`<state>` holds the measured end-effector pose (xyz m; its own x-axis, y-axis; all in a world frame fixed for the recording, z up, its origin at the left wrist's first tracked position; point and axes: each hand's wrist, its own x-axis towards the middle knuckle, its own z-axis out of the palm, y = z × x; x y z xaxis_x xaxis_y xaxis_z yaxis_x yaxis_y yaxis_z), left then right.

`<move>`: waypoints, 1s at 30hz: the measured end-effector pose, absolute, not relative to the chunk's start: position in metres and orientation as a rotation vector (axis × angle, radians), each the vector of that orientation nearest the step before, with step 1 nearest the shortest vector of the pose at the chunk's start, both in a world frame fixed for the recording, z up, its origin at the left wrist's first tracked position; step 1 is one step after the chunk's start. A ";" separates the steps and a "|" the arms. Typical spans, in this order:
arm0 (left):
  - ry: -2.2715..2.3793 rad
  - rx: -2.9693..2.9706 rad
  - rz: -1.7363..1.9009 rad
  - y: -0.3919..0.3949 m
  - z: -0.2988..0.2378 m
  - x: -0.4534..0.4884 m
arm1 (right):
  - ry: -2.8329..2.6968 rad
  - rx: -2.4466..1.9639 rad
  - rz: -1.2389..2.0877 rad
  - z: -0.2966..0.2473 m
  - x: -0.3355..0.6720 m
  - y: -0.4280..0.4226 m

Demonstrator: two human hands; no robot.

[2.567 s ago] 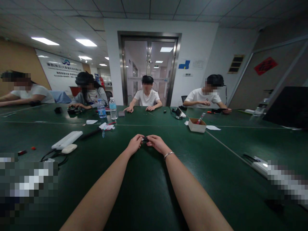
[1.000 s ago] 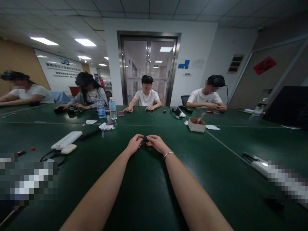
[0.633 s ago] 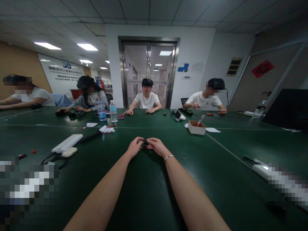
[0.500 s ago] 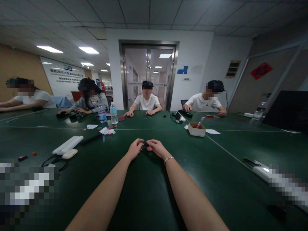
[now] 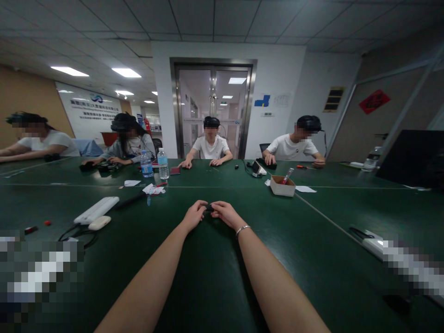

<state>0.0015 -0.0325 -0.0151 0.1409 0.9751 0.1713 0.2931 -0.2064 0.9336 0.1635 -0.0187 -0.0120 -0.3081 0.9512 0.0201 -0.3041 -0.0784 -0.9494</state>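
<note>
Both my arms reach forward over the dark green table. Between my fingertips is a small black object, too small and dark for me to name its kind. My left hand pinches its left end, and my right hand, with a silver bangle at the wrist, grips its right end. The fingers of both hands are closed and nearly meet around it. Most of the object is hidden by the fingers.
A small open box stands beyond my right hand. Two water bottles stand at the far left, near paper scraps. A white power bank-like block and cables lie left. Several people sit opposite.
My hands stay almost in place, still holding the small black object. The view shifts slightly. Across the table at the right, a person's hand has moved onto a black item.
</note>
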 end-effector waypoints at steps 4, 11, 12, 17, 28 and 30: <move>1.242 1.630 1.100 -0.033 -0.013 0.002 | -1.169 -0.809 1.585 -0.012 0.163 -0.019; 1.247 1.646 1.101 -0.031 -0.015 0.000 | -1.179 -0.818 1.585 -0.010 0.163 -0.021; 1.245 1.646 1.101 -0.032 -0.016 0.000 | -1.179 -0.821 1.585 -0.009 0.163 -0.021; 1.232 1.678 1.105 -0.032 -0.015 0.001 | -1.175 -0.813 1.582 -0.009 0.163 -0.021; 1.239 1.641 1.115 -0.028 -0.018 0.000 | -1.189 -0.763 1.605 -0.011 0.164 -0.020; 1.237 1.636 1.112 -0.029 -0.018 0.000 | -1.187 -0.772 1.605 -0.010 0.164 -0.021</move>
<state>0.0004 -0.0286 -0.0175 0.1405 0.9733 0.1816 0.2841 -0.2154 0.9343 0.1636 -0.0210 -0.0102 -0.3389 0.9395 0.0503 -0.3237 -0.0663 -0.9438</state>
